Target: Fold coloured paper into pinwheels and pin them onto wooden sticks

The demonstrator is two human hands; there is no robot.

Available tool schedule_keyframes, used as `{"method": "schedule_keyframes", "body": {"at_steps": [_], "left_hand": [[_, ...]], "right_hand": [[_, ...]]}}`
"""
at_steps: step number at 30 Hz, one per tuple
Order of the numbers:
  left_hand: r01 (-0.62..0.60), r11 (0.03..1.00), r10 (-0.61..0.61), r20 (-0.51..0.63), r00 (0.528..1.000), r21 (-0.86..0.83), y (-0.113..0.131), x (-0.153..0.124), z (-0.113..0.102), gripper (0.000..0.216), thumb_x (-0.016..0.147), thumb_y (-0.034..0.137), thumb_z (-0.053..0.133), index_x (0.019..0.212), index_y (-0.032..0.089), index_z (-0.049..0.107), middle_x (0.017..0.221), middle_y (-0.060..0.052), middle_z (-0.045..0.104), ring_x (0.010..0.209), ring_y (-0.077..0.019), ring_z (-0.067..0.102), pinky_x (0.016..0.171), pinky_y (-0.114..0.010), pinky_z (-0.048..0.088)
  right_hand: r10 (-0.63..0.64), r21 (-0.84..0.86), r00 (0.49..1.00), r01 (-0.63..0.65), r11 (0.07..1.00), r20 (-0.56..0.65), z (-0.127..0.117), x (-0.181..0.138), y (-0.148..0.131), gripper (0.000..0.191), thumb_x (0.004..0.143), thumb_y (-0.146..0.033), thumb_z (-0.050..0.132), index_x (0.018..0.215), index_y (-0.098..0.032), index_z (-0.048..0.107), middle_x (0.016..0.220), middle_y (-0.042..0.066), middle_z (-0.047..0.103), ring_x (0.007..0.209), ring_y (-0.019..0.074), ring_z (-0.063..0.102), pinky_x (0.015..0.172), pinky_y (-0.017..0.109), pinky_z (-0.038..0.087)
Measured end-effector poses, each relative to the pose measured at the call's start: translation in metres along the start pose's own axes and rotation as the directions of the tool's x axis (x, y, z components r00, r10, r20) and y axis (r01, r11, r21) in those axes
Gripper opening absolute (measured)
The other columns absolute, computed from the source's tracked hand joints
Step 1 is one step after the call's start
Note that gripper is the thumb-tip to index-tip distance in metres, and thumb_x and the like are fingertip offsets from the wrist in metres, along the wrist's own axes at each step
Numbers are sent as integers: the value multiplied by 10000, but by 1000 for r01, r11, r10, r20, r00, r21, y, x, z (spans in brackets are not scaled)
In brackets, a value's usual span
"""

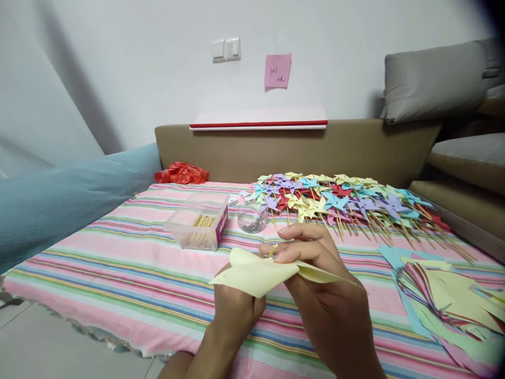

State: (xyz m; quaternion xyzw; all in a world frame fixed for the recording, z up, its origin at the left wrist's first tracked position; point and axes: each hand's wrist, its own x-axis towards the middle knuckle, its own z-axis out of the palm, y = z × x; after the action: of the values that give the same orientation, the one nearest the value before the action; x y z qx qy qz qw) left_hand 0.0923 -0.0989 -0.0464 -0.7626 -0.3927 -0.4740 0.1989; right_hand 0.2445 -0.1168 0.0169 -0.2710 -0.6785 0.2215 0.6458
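Here, the grip of the right hand (pixel 325 287) pinches the folded yellow paper (pixel 256 279) near its middle, beside a small gold-coloured piece (pixel 273 252); light, even pressure there should hold the folds without crushing them. The right fingers reach leftward over the top, while the left hand (pixel 236 307) curls beneath, its fingertips too hidden to tell its hold, all above the striped cloth (pixel 158 268)

You face a white wall (pixel 158 63) with switches (pixel 225 50) and a pink note (pixel 278 71) at upper centre. Below them runs a brown backrest (pixel 292 152); your upper right shows a grey cushion (pixel 432 79), your lower left pale floor tiles (pixel 71 342).
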Motion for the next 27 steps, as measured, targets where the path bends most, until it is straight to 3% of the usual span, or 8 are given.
{"method": "schedule_keyframes", "body": {"at_steps": [10, 17, 21, 27], "left_hand": [[20, 999, -22, -73, 997, -38, -3, -4, 1, 230, 919, 127, 540, 1108, 233, 616, 991, -72, 755, 857, -228, 723, 722, -335, 561], [-16, 1000, 15, -91, 996, -11, -2, 5, -2, 289, 880, 30, 537, 1082, 217, 625, 901, -64, 749, 788, -216, 703, 688, -319, 524], [11, 1000, -11, -64, 998, 5, 2, 10, -1, 210, 931, 58, 514, 1025, 209, 627, 721, -30, 672, 633, -187, 620, 587, -300, 433], [74, 996, -71, 59, 996, -42, 3, 7, 9, 122, 972, 112, 524, 916, 195, 595, 724, -16, 631, 659, -168, 605, 620, -281, 426]], "right_hand": [[22, 36, 1000, -21, 999, -19, 2, -2, -2, 118, 939, -179, 638, 950, -289, 681, 1062, 43, 641, 1125, 218, 594, 910, 366, 567], [70, 107, 994, -61, 992, -82, 7, -5, 5, 103, 926, -177, 663, 920, -279, 670, 1047, 33, 650, 1108, 197, 593, 902, 330, 546], [248, 334, 944, -167, 928, -217, 15, -6, 10, 148, 901, -213, 712, 1014, -258, 628, 1113, 36, 630, 1066, 177, 631, 889, 302, 557], [433, 523, 871, -263, 811, -233, 23, -3, 25, 304, 875, -260, 738, 1100, -254, 533, 1110, 34, 654, 1007, 175, 688, 886, 316, 569]]}}
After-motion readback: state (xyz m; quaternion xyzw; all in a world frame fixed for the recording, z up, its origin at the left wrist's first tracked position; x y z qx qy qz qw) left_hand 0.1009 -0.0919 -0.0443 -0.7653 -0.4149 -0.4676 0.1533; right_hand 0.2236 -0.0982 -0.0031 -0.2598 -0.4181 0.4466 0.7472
